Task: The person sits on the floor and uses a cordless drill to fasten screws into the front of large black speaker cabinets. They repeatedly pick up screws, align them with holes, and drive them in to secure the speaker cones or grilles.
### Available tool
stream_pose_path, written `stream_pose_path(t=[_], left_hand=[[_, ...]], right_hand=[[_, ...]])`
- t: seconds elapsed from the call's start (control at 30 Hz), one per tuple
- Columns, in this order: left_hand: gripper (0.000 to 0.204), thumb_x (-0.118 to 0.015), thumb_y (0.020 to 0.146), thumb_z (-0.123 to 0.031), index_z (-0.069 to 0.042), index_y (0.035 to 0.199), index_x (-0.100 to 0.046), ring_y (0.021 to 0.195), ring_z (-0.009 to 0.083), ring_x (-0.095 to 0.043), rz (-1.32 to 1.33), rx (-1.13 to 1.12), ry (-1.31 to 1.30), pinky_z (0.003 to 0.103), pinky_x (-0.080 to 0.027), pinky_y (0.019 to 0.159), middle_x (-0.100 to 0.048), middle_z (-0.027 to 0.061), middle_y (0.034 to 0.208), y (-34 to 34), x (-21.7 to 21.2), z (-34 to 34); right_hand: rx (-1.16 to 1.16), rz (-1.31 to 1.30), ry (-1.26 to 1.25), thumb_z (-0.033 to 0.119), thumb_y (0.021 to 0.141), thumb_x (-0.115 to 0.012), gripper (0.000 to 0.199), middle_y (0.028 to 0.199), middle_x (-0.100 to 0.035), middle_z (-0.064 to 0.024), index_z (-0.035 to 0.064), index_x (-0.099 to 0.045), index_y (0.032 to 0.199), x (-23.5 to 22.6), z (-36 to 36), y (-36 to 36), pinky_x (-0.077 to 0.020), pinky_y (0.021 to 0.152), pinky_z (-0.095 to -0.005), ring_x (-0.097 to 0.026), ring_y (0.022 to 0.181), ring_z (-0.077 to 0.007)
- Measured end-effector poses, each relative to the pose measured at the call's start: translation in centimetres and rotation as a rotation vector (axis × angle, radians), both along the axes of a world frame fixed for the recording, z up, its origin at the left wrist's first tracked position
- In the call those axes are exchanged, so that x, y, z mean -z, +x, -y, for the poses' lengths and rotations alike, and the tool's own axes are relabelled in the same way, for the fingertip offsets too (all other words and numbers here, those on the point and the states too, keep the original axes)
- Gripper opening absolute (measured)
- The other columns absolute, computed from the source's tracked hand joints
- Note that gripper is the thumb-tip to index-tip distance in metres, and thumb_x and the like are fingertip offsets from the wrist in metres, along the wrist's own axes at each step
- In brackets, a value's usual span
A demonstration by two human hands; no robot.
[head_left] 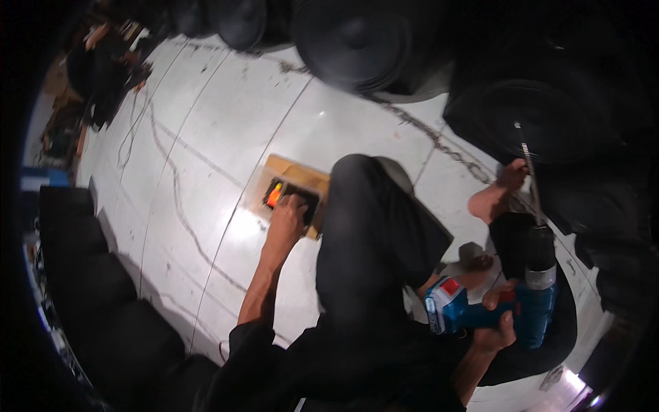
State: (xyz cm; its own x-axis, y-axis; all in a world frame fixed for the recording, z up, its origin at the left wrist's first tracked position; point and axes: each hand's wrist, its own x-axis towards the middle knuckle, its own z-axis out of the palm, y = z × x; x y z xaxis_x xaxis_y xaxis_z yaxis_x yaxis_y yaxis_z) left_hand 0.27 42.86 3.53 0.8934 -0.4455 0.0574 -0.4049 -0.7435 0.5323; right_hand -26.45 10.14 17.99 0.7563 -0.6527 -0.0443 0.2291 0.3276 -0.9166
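Head camera: a person in black, one knee (pixel 357 213) raised above a pale tiled floor (pixel 199 123), works with both hands occupied at different spots. Just off centre toward 9 o'clock, the left hand (pixel 295 211) bends down over a small dark container (pixel 313 203), fingers curled; blur hides their tips, so whether they have hold of anything cannot be told. An orange-and-yellow item (pixel 276 195) shows at the container's 10 o'clock side, with tan board (pixel 302 173) lying beside and beyond it. At 4 o'clock, the right hand (pixel 495 334) is wrapped firmly round the handle of a blue power drill (pixel 539 316), its long bit (pixel 533 189) pointing toward 12 o'clock, clear of the person's fingers. Round black speakers (pixel 353 44) line the rim from 11 to 2 o'clock, a bare foot (pixel 491 202) rests near 3, and dark padded shapes (pixel 72 233) stand from 9 to 7. By appearances the step in hand is a one-handed reach to the container with the drill held aside; the next move would call for a sure fingertip pinch there and a steady right wrist, bit away from the foot
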Motion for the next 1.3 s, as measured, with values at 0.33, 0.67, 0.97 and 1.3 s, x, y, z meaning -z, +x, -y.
stream_pose_path(t=[0.33,0.67,0.97,1.3], left_hand=[[0.013,-0.063,0.09,-0.01,0.002,0.089,-0.057,0.082,0.0224,-0.068,-0.786,-0.365,-0.808,0.031,-0.055,0.076,-0.066,0.0152,0.092,-0.6,-1.7,-2.1],[0.018,-0.061,0.092,-0.01,-0.001,0.108,-0.061,0.088,0.021,-0.069,-1.181,-0.112,-1.43,0.028,-0.057,0.08,-0.067,0.0126,0.098,0.9,-6.5,2.8],[0.023,-0.055,0.095,-0.018,0.002,0.104,-0.057,0.079,0.0127,-0.061,-1.528,0.094,-1.554,0.02,-0.054,0.074,-0.058,0.0079,0.093,3.5,-9.4,12.2],[0.03,-0.056,0.097,-0.03,-0.001,0.097,-0.06,0.051,0.0023,-0.038,-1.558,0.169,-1.344,0.014,-0.028,0.04,-0.057,0.0037,0.082,6.3,-12.1,20.7]], right_hand=[[-0.077,-0.017,0.005,0.022,0.082,-0.064,0.054,0.112,-0.05,-0.0149,-0.0025,-0.04,0.124,0.9,-1.3,1.5,-0.0418,0.072,-0.0305,-0.052,0.082,-0.017],[-0.253,-0.1,-0.007,0.024,0.076,-0.066,0.054,0.103,-0.052,-0.0112,-0.0015,-0.045,0.119,-0.9,-2.1,2.0,-0.0443,0.076,-0.0306,-0.055,0.081,-0.0177],[-0.229,-0.165,0.035,0.016,0.067,-0.072,0.052,0.084,-0.059,-0.0138,-0.0105,-0.053,0.107,-1.0,-3.1,3.1,-0.0471,0.07,-0.0287,-0.062,0.072,-0.0209],[-0.204,-0.242,0.066,0.013,0.071,-0.074,0.045,0.082,-0.059,-0.0108,-0.0062,-0.053,0.106,-1.1,-1.7,1.6,-0.0465,0.065,-0.0274,-0.06,0.07,-0.018]])
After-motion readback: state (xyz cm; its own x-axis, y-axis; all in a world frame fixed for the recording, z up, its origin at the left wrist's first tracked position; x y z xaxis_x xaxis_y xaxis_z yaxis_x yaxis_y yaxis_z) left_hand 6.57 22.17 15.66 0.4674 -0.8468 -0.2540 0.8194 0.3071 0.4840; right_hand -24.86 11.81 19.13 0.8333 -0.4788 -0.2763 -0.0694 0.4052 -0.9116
